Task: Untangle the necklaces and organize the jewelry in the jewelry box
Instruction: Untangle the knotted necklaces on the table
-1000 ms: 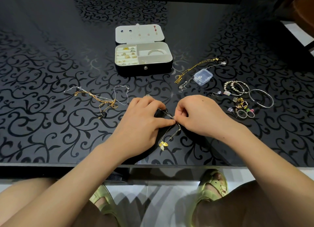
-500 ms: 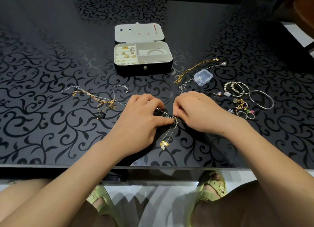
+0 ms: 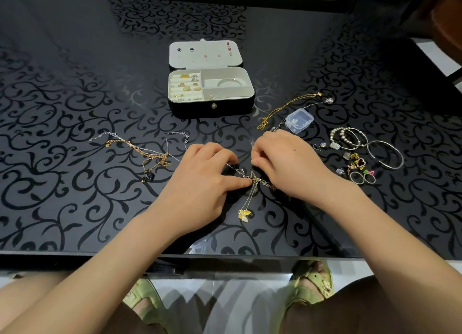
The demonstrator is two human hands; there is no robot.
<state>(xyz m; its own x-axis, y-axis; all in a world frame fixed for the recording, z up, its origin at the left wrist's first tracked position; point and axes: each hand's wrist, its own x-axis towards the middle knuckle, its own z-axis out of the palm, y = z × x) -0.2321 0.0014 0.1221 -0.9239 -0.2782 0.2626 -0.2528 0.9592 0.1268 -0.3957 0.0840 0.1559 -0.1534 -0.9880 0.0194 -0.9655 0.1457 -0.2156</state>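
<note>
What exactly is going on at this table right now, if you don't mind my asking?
A person is picking apart a knot of thin chains with both hands: the left hand and right hand pinch it just above the black table, a yellow butterfly pendant trailing below. The jewelry box sits open beyond, partly filled. Another tangle of necklaces waits at left; bracelets and rings lie at right.

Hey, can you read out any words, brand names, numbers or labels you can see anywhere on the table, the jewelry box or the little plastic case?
None can be read.
Jewelry box: no lettering shows on its lid or front.
Small clear plastic case: no label visible.
Bangle in the box: faint marks on its band, too small to read.
Table: only a swirl pattern, no text.
</note>
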